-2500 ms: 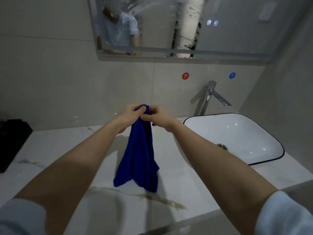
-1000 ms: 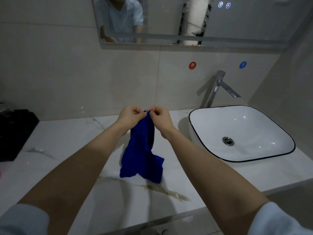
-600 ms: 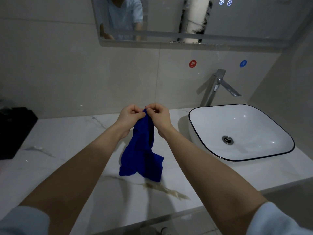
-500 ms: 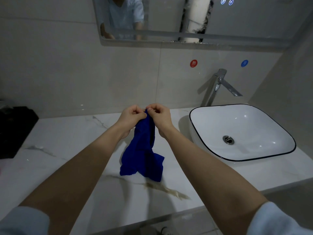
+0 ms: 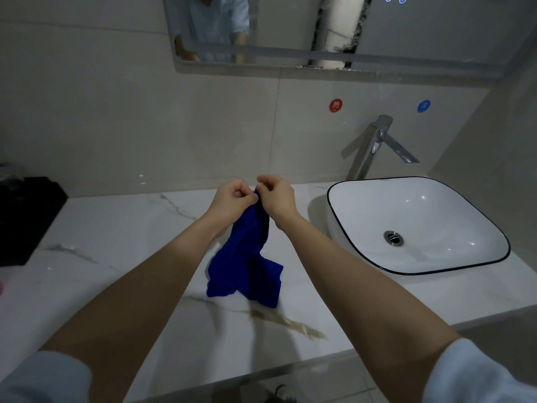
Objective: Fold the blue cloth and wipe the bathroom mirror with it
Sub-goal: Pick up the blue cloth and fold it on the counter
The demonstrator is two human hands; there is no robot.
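— What are the two hands doing?
— The left hand (image 5: 232, 199) and the right hand (image 5: 276, 196) are meeting above the white marble desk (image 5: 116, 228), each grip pinching the top edge of the one blue cloth (image 5: 247, 263).
— Where is that cloth hanging?
— It is drooping between the forearms, bunched, its lower end lying on or just above the desk; I cannot tell which.
— And around it?
— One white oval basin with a black rim (image 5: 479, 228) is sitting to the right, one chrome tap (image 5: 377, 144) standing behind it. Two round stickers, one red (image 5: 335, 105) and one blue (image 5: 423, 106), are showing on the wall under the one frameless wall mirror (image 5: 436, 30).
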